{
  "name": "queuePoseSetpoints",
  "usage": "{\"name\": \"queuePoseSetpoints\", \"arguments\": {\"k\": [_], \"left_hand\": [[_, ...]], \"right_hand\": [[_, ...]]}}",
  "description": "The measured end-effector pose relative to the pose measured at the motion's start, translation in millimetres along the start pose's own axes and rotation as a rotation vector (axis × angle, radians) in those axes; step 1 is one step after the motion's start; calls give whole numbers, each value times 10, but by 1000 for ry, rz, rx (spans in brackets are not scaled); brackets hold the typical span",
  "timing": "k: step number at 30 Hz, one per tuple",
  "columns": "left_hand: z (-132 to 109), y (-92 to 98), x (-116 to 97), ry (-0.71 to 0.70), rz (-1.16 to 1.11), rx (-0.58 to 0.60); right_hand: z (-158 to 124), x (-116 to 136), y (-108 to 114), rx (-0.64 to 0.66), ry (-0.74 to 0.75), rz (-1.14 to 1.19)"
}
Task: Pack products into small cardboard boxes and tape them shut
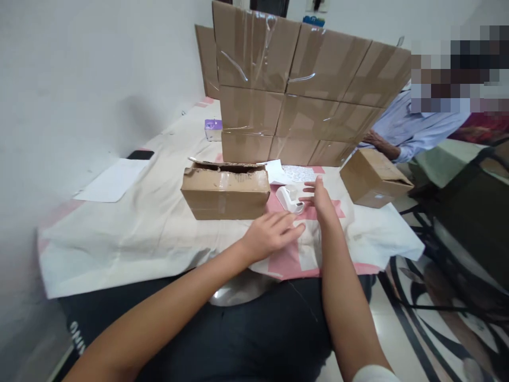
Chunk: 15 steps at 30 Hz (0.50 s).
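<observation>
A small white plastic device (287, 199) lies on the pink and cream tablecloth. My left hand (270, 234) hovers just in front of it, fingers stretched out and holding nothing. On its other side is my right hand (320, 200), upright with the fingers spread and pointing toward the device; whether the fingertips touch it I cannot tell. To the left stands a brown cardboard box (226, 199) with a torn, partly open top. Behind the device rest a folded white paper (275, 173) and a sheet with small print or writing (300, 174).
A tall wall of taped cardboard (278, 111) stands across the back. At the right edge sits another cardboard box (374, 178), with a person in a blue shirt (417, 124) behind it. A white sheet (113, 181), a black phone-like object (141, 155) and a purple box (213, 130) lie leftward.
</observation>
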State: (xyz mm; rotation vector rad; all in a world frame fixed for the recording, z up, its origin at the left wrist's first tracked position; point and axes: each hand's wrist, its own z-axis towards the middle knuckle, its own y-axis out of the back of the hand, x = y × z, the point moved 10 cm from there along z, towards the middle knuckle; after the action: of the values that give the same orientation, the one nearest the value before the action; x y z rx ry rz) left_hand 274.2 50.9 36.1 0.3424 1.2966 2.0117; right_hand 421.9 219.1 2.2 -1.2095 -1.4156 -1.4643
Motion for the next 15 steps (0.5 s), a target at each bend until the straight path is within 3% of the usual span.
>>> {"name": "queuePoseSetpoints", "arguments": {"k": [2,6,9,15], "left_hand": [[319,-292,56,67,-49,-28],[768,-710,455,267,-81,-31],[808,-802,619,306,-91,-70],[720,-801,667,296,-118,-124]], "right_hand": [[-1,-14,25,4,3,29],[-1,-64,79,5,-37,59],[9,-30,82,-3,-39,63],[30,43,-39,-10,-31,32]]}}
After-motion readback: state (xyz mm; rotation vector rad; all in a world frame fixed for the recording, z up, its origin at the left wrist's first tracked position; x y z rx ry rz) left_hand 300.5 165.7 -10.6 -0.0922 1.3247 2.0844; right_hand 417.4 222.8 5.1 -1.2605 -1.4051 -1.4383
